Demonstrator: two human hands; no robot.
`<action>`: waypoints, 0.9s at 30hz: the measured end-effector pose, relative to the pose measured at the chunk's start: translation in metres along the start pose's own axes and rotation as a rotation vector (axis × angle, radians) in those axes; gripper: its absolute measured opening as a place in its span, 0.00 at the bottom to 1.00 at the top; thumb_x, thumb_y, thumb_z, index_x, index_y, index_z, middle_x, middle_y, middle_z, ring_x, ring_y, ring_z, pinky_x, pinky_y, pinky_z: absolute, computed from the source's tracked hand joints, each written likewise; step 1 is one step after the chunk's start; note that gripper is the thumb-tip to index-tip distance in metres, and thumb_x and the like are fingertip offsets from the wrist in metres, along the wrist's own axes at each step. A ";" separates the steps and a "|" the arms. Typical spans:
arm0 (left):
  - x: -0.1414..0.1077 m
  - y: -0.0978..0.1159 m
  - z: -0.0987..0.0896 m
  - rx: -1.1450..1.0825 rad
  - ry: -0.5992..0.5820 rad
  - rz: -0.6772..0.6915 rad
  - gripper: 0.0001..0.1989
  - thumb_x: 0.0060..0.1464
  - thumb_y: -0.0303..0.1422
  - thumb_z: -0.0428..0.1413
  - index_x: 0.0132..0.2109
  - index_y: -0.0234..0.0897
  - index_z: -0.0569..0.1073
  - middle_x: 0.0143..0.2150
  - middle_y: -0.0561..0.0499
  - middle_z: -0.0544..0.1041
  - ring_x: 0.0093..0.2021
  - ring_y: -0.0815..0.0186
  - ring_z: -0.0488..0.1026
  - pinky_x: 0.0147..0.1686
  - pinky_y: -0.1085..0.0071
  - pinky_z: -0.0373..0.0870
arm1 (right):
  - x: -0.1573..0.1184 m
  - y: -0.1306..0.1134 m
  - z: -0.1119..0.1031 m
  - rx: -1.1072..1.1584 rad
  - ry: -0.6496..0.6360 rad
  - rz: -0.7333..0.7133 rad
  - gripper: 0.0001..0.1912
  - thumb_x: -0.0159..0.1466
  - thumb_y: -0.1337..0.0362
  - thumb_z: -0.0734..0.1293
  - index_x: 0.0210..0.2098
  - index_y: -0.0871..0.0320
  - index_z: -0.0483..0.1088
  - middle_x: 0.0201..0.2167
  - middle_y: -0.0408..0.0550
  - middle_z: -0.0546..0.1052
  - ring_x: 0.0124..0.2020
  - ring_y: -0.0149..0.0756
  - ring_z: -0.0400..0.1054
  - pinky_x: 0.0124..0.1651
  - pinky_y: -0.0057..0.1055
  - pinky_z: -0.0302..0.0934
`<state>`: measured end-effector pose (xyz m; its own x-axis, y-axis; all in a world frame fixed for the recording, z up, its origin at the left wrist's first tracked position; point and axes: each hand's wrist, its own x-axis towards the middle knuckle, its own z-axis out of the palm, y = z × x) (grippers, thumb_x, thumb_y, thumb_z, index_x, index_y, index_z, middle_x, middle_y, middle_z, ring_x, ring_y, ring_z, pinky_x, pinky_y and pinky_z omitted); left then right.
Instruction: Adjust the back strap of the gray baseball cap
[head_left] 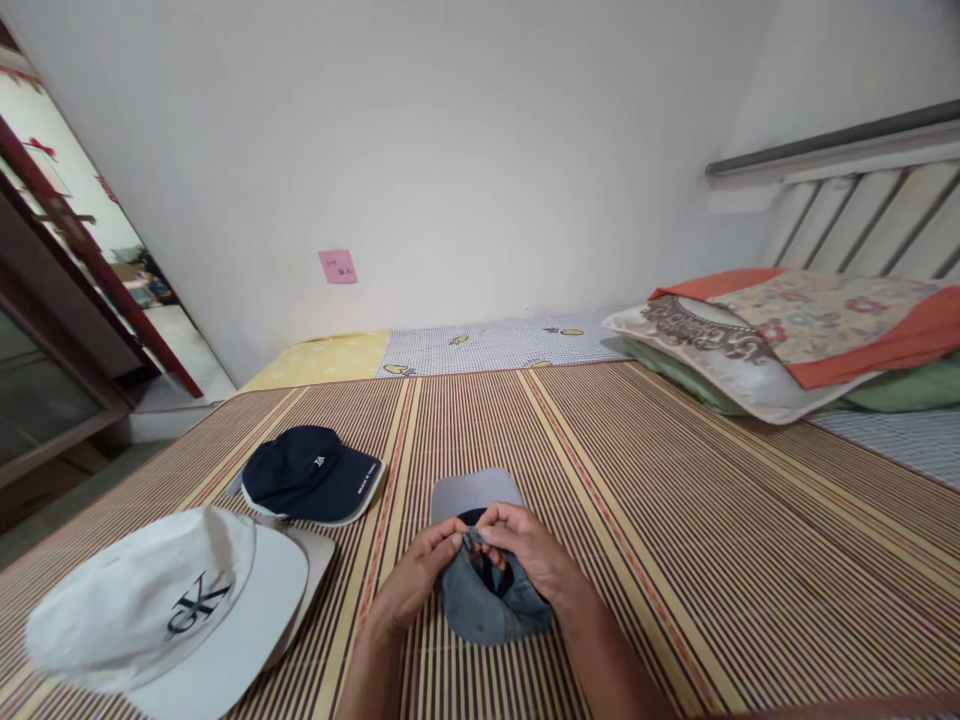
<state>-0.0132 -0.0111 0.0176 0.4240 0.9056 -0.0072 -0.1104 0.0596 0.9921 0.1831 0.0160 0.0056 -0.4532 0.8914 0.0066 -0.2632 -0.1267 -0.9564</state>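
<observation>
A grey-blue baseball cap (495, 612) lies on the striped mat with its opening up and its paler brim (474, 484) pointing away from me. Both hands meet at the cap's back strap (472, 537). My left hand (421, 572) pinches the strap from the left, thumb and forefinger together. From the other side, my right hand (529, 548) pinches the strap's right part, its other fingers curled inside the cap. The fastening between my fingertips is too small to make out.
To the left, a white cap (142, 590) with black letters rests over another brim (311, 575). Behind it sits a navy cap (300, 470), stacked on a paler one. Pillows (765, 370) are piled at the right, beside a railing (877, 215). A white wall (480, 160) bounds the striped mat (637, 520).
</observation>
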 end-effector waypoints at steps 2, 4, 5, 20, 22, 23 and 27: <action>0.000 0.001 0.000 0.018 0.019 0.004 0.19 0.61 0.49 0.60 0.39 0.35 0.73 0.32 0.53 0.72 0.32 0.67 0.62 0.34 0.72 0.58 | 0.000 0.000 0.001 -0.005 -0.002 0.008 0.16 0.57 0.54 0.76 0.32 0.59 0.72 0.23 0.39 0.74 0.21 0.27 0.65 0.27 0.26 0.58; -0.001 0.003 0.001 0.021 0.034 -0.004 0.20 0.60 0.50 0.61 0.38 0.36 0.72 0.31 0.54 0.70 0.30 0.69 0.60 0.32 0.72 0.56 | -0.001 -0.001 0.002 -0.011 0.001 0.018 0.15 0.56 0.54 0.76 0.32 0.59 0.72 0.23 0.39 0.74 0.21 0.27 0.65 0.26 0.26 0.58; -0.001 0.003 0.002 0.022 0.041 -0.009 0.20 0.60 0.51 0.61 0.38 0.36 0.72 0.30 0.55 0.69 0.29 0.69 0.58 0.31 0.73 0.55 | -0.001 -0.001 0.002 -0.012 0.001 0.021 0.15 0.56 0.54 0.76 0.32 0.59 0.72 0.23 0.39 0.74 0.21 0.27 0.65 0.26 0.26 0.57; -0.002 0.005 0.004 -0.005 -0.031 -0.016 0.22 0.57 0.52 0.64 0.35 0.36 0.71 0.29 0.54 0.71 0.29 0.69 0.62 0.31 0.73 0.56 | -0.003 0.000 0.001 -0.051 -0.113 -0.044 0.20 0.57 0.49 0.77 0.34 0.58 0.71 0.25 0.39 0.75 0.21 0.26 0.65 0.26 0.25 0.59; -0.001 0.005 0.005 -0.040 -0.068 -0.007 0.22 0.57 0.51 0.63 0.35 0.36 0.71 0.31 0.52 0.73 0.32 0.67 0.66 0.35 0.72 0.60 | -0.003 0.000 0.001 -0.058 -0.130 -0.034 0.21 0.59 0.47 0.76 0.37 0.57 0.71 0.25 0.40 0.77 0.20 0.26 0.66 0.27 0.26 0.60; -0.001 0.006 0.005 -0.053 -0.082 -0.005 0.21 0.57 0.51 0.63 0.35 0.36 0.71 0.31 0.51 0.74 0.33 0.66 0.68 0.37 0.71 0.62 | -0.004 0.000 0.000 -0.070 -0.134 -0.027 0.22 0.60 0.46 0.75 0.39 0.57 0.72 0.25 0.40 0.77 0.21 0.27 0.67 0.28 0.26 0.62; -0.002 0.007 0.004 -0.048 -0.052 -0.021 0.22 0.55 0.51 0.65 0.34 0.36 0.71 0.29 0.54 0.71 0.28 0.70 0.62 0.31 0.74 0.57 | -0.007 -0.008 -0.005 -0.160 -0.124 -0.021 0.23 0.63 0.45 0.73 0.43 0.58 0.74 0.30 0.44 0.80 0.29 0.33 0.76 0.37 0.31 0.68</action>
<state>-0.0117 -0.0143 0.0247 0.4726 0.8810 -0.0197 -0.1438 0.0992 0.9846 0.1923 0.0131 0.0113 -0.5532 0.8313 0.0532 -0.1391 -0.0293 -0.9898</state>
